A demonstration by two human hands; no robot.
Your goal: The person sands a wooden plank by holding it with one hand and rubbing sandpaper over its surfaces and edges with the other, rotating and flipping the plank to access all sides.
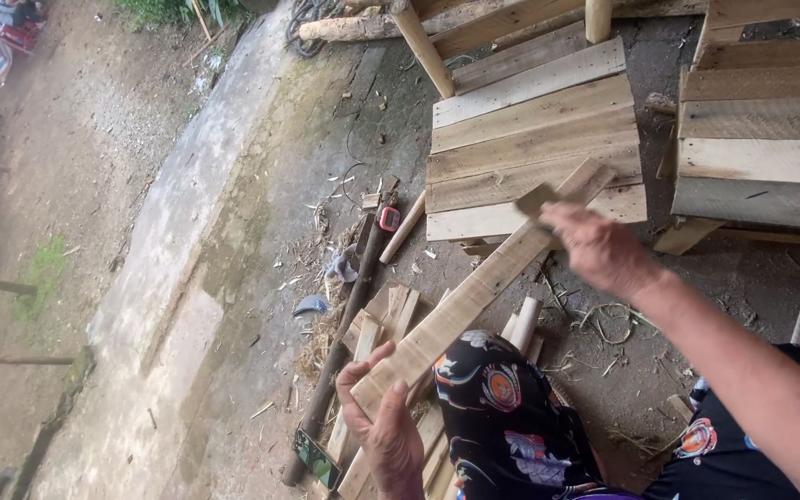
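My left hand (383, 424) grips the near end of a long pale wooden plank (470, 294) that slants up to the right over my patterned knee (502, 407). My right hand (599, 248) is closed on a small dark tool (537, 198), blurred, held against the plank's far end. That end overlaps the edge of a slatted wooden panel (530, 139).
A second slatted panel (761, 139) lies at the right. Offcuts, sticks and shavings litter the ground (372, 324) below the plank. A long dark pole (344, 324), a small red object (389, 218) and a concrete strip (196, 231) lie to the left.
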